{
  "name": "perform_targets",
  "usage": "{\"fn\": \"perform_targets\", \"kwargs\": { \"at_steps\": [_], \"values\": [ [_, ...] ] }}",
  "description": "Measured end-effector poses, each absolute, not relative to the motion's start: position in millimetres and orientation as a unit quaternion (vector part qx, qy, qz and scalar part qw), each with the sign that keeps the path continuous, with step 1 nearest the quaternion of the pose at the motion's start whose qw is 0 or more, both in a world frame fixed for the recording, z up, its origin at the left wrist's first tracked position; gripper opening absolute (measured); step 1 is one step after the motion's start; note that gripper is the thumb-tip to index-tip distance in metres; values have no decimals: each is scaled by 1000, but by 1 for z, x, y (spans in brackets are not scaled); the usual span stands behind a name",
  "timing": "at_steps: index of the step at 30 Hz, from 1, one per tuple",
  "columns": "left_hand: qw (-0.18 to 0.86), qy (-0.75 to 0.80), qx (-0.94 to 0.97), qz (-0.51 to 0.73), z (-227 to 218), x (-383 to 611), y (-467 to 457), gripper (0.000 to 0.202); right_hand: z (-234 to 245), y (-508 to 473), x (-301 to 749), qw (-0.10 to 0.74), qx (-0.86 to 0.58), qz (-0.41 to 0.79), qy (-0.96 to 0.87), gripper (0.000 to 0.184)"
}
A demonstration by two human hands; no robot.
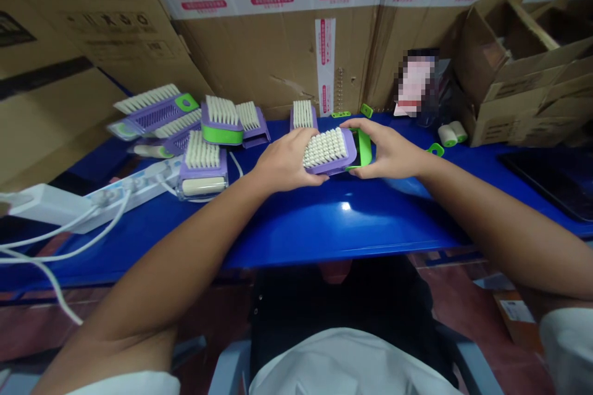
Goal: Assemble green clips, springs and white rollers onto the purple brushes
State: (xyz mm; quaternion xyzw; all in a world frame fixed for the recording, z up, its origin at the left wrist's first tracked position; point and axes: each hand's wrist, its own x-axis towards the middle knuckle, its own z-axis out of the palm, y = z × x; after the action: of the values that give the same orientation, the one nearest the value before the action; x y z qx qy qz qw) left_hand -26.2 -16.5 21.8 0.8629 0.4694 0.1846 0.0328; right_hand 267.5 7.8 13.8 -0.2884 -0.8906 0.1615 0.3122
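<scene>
My left hand (287, 162) and my right hand (386, 148) both grip a lilac bristle brush (328, 157) with white bristles facing up. My left hand holds its near end, and my right hand holds a bright green piece (364, 148) at its far end. Several similar lilac brushes lie to the left on the blue table (343, 225). The nearest, a brush with a green band (221, 134), stands a little beyond my left hand. Another lilac brush (303, 115) sits just behind the held one.
A white power strip (134, 188) with white cables lies at the table's left side. Small green parts (365, 110) and white rollers (448, 134) lie along the back. Cardboard walls rise behind, an open carton (514, 74) stands at right, and a dark flat panel (546, 182) lies at the right.
</scene>
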Motion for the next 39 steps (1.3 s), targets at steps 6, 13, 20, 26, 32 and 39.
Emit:
{"fn": "perform_targets", "kwargs": {
  "at_steps": [6,13,20,26,32,39],
  "values": [
    [15,451,874,179,21,-30,-16,94,11,10,267,321,-267,162,-894,90],
    [-18,428,885,185,19,-32,-17,88,16,6,266,312,-280,193,-887,88],
    [-58,394,894,207,13,-32,-17,84,19,2,265,310,-271,187,-892,82],
    [-85,387,892,220,10,-32,-18,77,13,5,264,319,-256,154,-899,84],
    [-109,362,896,235,4,-30,-17,78,16,4,266,306,-253,146,-906,82],
    [-116,358,897,231,2,-28,-19,78,17,4,266,299,-245,141,-911,78]
  ]
}}
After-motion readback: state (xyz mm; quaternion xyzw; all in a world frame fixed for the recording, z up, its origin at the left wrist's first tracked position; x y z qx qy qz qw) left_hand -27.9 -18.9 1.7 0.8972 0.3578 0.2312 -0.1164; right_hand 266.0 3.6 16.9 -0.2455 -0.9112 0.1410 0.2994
